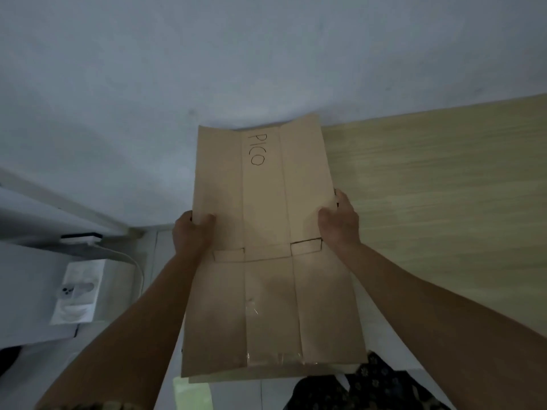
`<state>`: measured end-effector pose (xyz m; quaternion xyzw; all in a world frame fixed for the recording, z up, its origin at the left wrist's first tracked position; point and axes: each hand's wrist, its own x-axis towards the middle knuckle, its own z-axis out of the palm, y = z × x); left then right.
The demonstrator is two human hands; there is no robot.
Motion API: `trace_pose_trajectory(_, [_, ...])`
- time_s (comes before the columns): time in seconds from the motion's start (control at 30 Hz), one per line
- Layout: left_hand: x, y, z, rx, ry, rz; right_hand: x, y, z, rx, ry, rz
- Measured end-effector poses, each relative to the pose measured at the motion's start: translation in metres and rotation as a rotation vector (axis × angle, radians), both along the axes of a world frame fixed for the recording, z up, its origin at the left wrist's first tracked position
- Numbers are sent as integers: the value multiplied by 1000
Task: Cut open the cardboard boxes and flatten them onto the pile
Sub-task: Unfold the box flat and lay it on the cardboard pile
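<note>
Head view: both hands, left hand [192, 229] and right hand [340, 220], grip the side edges of the flattened cardboard box [266, 261], held up in front, probably to carry it flat to the pile; no pile or cutter shows, and the fingers behind the board are hidden

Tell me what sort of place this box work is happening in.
Probably a room in a home or small office: a plain pale wall, a light wood-grain panel beside it, and a white shelf holding a clear-packaged phone case with a white cable.
</note>
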<state>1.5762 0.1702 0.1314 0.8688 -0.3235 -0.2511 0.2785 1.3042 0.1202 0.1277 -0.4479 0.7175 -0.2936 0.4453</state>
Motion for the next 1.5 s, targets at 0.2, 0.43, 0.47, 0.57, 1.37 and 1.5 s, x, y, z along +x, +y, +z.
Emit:
trace_pose_trajectory(0.2, [16,-5,-32,109,-40,-29,16,-3,-18,-54,266,37])
trace_pose_trajectory(0.43, [21,-15,-43,42,-73,-10,28,-10,-39,-68,331,106])
trace_pose_trajectory(0.47, [22,-15,-44,27,-77,0,30,-10,-40,-64,344,120])
trace_pose_trajectory(0.57, [21,-13,-49,45,-209,-58,36,-5,-48,-82,421,173])
trace_pose_trajectory(1.37, [-147,-64,25,-314,-617,-718,-98,-7,17,-602,828,183])
trace_pose_trajectory(1.5, [-242,-72,46,-419,-625,-839,-196,10,39,-604,884,77])
